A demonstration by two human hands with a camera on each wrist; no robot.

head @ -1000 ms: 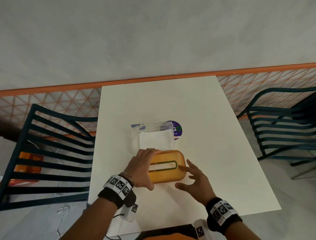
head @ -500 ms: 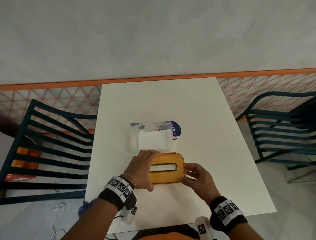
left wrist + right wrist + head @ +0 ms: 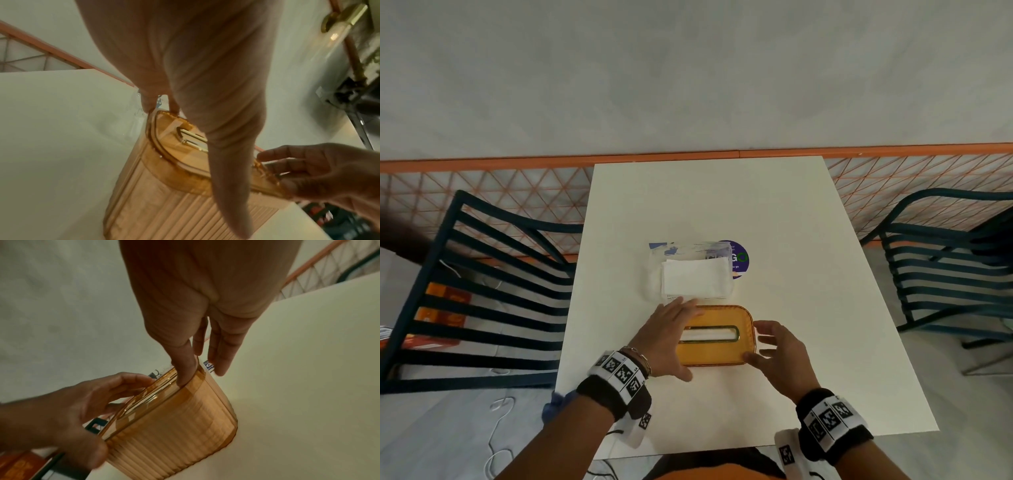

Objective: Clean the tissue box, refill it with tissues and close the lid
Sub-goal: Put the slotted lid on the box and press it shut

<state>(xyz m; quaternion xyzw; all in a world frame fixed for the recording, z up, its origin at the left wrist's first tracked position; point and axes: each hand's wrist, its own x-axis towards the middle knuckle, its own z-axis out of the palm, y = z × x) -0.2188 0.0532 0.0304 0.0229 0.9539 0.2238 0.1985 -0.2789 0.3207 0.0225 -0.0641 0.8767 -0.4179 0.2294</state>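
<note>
An amber ribbed tissue box (image 3: 722,318) stands on the white table (image 3: 808,274) close to me, lid on, with white tissue showing in the slot (image 3: 709,334). My left hand (image 3: 667,335) holds its left end, fingers reaching over the far rim and thumb on the front wall, as the right wrist view shows at the box (image 3: 174,426) and left hand (image 3: 61,410). My right hand (image 3: 780,353) is at the right end, fingers spread and loose, thumb tip touching the front right corner. The left wrist view shows the lid (image 3: 174,159) and the right hand (image 3: 318,170).
Just beyond the box lies a stack of white tissues (image 3: 695,281) on its opened clear wrapper, partly over a purple round sticker (image 3: 741,260). Dark slatted chairs stand left (image 3: 482,291) and right (image 3: 945,274) of the table. An orange mesh railing (image 3: 517,192) runs behind.
The lid has settled flat on the box. My right hand went from pinching the right end to loose, spread fingers. My left fingers stretched further across the lid.
</note>
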